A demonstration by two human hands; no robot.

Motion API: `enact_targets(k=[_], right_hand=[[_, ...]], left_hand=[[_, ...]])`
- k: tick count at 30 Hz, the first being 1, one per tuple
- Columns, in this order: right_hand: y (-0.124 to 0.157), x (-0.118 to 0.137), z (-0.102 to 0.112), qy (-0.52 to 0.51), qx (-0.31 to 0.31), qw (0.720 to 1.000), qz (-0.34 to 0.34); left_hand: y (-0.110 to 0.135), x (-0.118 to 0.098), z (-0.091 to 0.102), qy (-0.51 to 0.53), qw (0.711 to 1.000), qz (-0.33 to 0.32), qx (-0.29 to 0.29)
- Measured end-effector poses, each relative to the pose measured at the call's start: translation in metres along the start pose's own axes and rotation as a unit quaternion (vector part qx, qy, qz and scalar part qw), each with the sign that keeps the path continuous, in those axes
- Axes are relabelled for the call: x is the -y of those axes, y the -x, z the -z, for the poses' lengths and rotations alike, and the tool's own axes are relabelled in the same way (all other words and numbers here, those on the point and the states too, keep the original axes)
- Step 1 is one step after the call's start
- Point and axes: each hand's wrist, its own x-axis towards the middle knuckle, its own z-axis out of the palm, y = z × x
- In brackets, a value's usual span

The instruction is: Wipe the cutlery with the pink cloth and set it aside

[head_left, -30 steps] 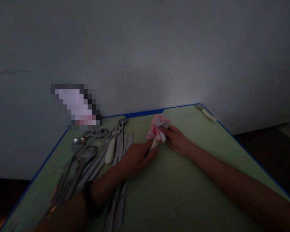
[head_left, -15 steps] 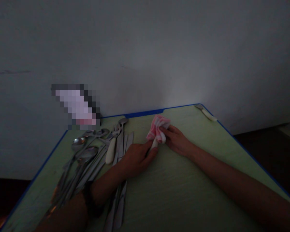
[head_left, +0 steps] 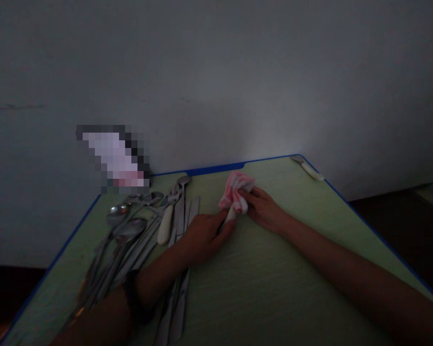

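My left hand (head_left: 211, 236) is closed round the white handle (head_left: 231, 215) of a piece of cutlery. Its far end is hidden inside a pink and white cloth (head_left: 234, 188), so I cannot tell its kind. From the right, my right hand (head_left: 261, 206) pinches the cloth around that hidden end. Left of my left hand, and partly under its forearm, lie table knives (head_left: 180, 307), a white-handled fork (head_left: 166, 223) and several spoons (head_left: 130, 227).
A white-handled fork (head_left: 308, 169) lies alone at the far right corner of the green table (head_left: 274, 278), which has a blue edge. A blurred-out upright panel (head_left: 110, 154) stands at the back left. Behind the table rises a grey wall (head_left: 216, 72).
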Motion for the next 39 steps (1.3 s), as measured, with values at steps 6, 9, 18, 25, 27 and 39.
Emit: enact_targets(k=[6, 9, 18, 25, 27, 39], right_hand=[[-0.0008, -0.0015, 0.0002, 0.003, -0.002, 1.000, 0.008], [-0.0006, -0.0016, 0.0006, 0.000, 0.006, 1.000, 0.010], [0.0002, -0.0010, 0.0007, -0.002, 0.005, 1.000, 0.006], [-0.0004, -0.0010, 0.0000, -0.005, 0.003, 1.000, 0.006], [-0.0002, -0.0006, -0.0007, -0.010, -0.001, 1.000, 0.003], [-0.0014, -0.0024, 0.0010, -0.013, 0.007, 1.000, 0.009]], left_hand=[[-0.0002, -0.0010, 0.0012, 0.003, 1.000, -0.001, 0.005], [0.0000, -0.0004, 0.0007, -0.001, 1.000, 0.002, 0.005], [0.0001, -0.0007, 0.0009, 0.002, 1.000, 0.006, 0.008], [-0.0001, -0.0010, 0.0008, 0.011, 1.000, 0.001, 0.009], [-0.0001, -0.0004, 0.0005, 0.009, 1.000, 0.000, 0.006], [-0.0001, -0.0003, 0.0009, 0.018, 1.000, 0.004, 0.010]])
